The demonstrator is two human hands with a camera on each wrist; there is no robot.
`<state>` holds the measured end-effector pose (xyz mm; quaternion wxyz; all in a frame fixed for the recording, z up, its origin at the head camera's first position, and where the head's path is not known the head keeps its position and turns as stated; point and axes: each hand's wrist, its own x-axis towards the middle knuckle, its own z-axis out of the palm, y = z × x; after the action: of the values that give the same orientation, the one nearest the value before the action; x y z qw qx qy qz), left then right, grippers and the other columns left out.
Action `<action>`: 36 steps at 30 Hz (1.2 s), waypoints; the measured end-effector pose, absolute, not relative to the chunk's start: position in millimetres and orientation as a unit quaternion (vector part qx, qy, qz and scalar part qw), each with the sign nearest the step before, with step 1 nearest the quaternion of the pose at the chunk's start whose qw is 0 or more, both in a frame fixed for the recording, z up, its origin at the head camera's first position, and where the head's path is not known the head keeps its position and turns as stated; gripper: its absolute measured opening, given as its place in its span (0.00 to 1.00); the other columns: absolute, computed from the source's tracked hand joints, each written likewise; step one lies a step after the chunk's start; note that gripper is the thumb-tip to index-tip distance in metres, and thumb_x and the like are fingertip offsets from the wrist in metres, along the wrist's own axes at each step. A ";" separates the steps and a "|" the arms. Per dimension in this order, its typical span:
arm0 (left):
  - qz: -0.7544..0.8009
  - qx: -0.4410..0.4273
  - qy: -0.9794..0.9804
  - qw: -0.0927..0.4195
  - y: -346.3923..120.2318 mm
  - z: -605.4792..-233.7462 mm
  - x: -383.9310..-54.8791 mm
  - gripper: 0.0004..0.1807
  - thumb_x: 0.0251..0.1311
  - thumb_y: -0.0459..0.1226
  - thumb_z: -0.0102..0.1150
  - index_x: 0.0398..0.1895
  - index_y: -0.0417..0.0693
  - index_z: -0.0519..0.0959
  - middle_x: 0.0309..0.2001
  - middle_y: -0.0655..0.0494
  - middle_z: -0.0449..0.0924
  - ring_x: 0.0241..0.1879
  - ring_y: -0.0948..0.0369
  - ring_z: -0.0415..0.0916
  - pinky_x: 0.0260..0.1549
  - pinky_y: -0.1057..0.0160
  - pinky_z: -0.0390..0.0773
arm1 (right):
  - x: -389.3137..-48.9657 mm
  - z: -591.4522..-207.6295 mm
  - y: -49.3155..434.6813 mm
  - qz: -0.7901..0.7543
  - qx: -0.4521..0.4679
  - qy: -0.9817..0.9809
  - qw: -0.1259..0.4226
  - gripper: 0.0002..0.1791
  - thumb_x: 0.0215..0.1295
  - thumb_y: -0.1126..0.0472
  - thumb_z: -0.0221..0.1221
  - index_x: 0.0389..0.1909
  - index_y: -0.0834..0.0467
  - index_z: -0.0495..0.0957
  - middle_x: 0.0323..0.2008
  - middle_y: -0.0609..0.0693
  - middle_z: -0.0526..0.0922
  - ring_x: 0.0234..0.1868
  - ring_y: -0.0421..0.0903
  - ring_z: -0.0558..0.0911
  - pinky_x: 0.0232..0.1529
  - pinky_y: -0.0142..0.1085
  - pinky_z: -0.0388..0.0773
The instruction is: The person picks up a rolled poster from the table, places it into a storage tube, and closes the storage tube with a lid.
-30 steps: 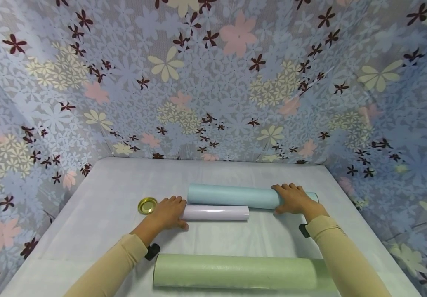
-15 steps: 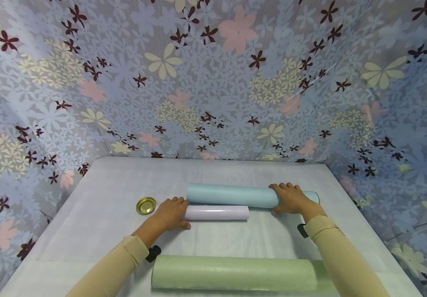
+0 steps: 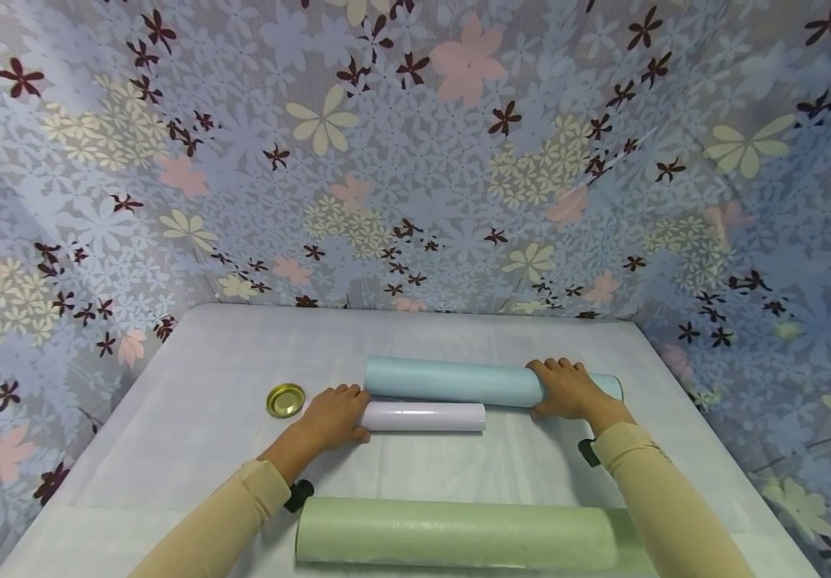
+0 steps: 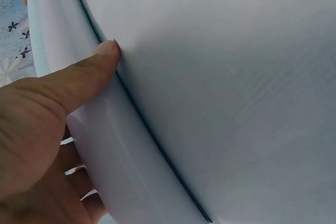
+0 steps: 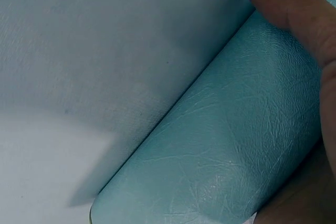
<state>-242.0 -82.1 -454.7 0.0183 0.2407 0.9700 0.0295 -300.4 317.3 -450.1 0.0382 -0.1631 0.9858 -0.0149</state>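
Note:
Across the middle of the table lies a light blue roll (image 3: 458,380) with a creased, leather-like surface. My right hand (image 3: 568,390) grips it from above near its right end. In the right wrist view the thumb (image 5: 286,3) lies along one side of the roll and the other fingers are mostly hidden on the far side. A shorter, glossy pale lavender roll (image 3: 425,417) lies just in front of the blue one. My left hand (image 3: 331,416) holds its left end, thumb (image 4: 89,77) on the near side and fingers beyond it, covering that end.
A thick green roll (image 3: 458,533) lies along the near side of the table, partly under my right forearm. A round gold lid (image 3: 286,400) sits left of my left hand. Flowered cloth (image 3: 415,160) hangs behind and at both sides of the white-covered table (image 3: 227,353).
The lavender roll has shifted very slightly toward me, and my left thumb sits closer against it. My right hand and the blue roll have barely moved.

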 end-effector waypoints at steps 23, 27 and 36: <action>0.073 0.246 0.966 -0.013 -87.9 -456.4 -242.2 0.26 0.48 0.46 0.70 0.48 0.42 0.75 0.43 0.49 0.80 0.42 0.54 0.76 0.44 0.54 0.75 | -300.5 -453.1 319.2 -0.020 -0.165 0.986 0.033 0.44 0.41 0.46 0.73 0.61 0.55 0.67 0.54 0.61 0.76 0.56 0.63 0.71 0.52 0.61 0.65; 0.079 0.249 0.965 -0.019 -88.9 -453.9 -240.8 0.26 0.48 0.45 0.70 0.48 0.42 0.75 0.44 0.48 0.80 0.43 0.53 0.76 0.43 0.54 0.74 | -299.0 -451.5 319.2 -0.021 -0.169 0.985 0.024 0.44 0.40 0.46 0.73 0.60 0.55 0.67 0.53 0.61 0.76 0.55 0.63 0.71 0.52 0.61 0.65; 0.086 0.251 0.964 -0.029 -92.4 -450.0 -238.1 0.25 0.49 0.44 0.70 0.48 0.41 0.75 0.44 0.48 0.80 0.42 0.52 0.75 0.43 0.53 0.74 | -295.0 -446.2 318.6 -0.021 -0.168 0.985 0.018 0.44 0.41 0.47 0.73 0.61 0.56 0.67 0.54 0.62 0.75 0.55 0.63 0.71 0.51 0.61 0.65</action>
<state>-238.1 -92.4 -450.0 -0.0292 0.2508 0.9637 0.0863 -295.0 318.6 -446.2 0.0177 -0.1679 0.9854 -0.0211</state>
